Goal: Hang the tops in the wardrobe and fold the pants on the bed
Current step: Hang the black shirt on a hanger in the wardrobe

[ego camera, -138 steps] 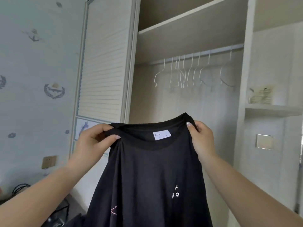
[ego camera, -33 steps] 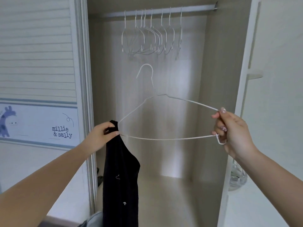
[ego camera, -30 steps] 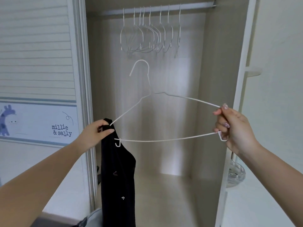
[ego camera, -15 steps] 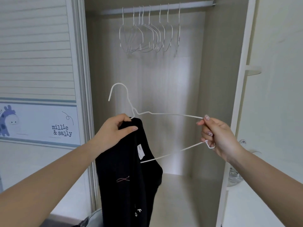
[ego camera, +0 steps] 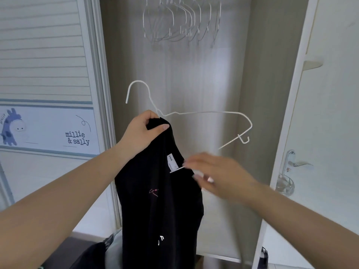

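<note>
A black top [ego camera: 159,200] with a white neck label hangs in front of the open wardrobe. My left hand [ego camera: 141,133] grips its bunched collar together with the neck of a white wire hanger [ego camera: 213,113]. The hanger's left half is inside the top; its right arm and small end hook stick out bare to the right. My right hand [ego camera: 217,173] is blurred, with fingers stretched towards the collar beside the label, just at the hanger's lower bar. It holds nothing that I can make out.
Several empty wire hangers [ego camera: 180,22] hang at the top of the wardrobe bay. A slatted sliding door [ego camera: 44,55] stands on the left, an open white door with a handle [ego camera: 291,164] on the right. Dark clothes [ego camera: 91,255] lie at the bottom left.
My right hand has let go of the hanger's right end and moved down and left to the collar. My left hand and the top stay in about the same place.
</note>
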Tool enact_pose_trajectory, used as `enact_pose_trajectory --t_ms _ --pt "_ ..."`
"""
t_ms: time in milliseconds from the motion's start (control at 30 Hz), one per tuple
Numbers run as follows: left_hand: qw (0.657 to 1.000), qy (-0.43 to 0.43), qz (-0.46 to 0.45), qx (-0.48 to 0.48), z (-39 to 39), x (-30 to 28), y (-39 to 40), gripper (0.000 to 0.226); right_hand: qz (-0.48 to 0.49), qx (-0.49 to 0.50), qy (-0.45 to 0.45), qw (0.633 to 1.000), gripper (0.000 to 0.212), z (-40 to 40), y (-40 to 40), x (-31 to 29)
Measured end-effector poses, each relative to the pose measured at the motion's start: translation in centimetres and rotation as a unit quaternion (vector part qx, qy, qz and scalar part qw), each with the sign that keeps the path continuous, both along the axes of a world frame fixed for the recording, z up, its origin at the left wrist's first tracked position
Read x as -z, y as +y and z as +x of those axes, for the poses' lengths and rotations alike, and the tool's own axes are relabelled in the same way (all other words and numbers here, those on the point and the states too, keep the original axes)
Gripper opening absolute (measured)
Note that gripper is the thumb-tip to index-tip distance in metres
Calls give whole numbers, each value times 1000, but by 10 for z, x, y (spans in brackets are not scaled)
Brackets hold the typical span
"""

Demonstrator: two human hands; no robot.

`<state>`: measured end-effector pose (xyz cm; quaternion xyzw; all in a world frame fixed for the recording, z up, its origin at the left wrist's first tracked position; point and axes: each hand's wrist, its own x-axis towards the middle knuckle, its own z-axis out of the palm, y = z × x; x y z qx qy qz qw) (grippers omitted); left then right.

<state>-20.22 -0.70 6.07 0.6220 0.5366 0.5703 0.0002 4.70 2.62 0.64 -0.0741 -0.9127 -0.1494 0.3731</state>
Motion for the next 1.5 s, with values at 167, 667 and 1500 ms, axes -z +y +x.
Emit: enact_pose_trajectory --t_ms 167,667,1500 --pt "1000 0 13 11 1 -3 -2 19 -167 176 -229 943 62 -45 0 43" --pt "986 -136 10 -101 -70 30 -11 54 -152 273 -222 924 29 18 49 -10" --pt "994 62 -28 -87 -11 43 26 47 -144 215 -164 952 17 30 56 -53"
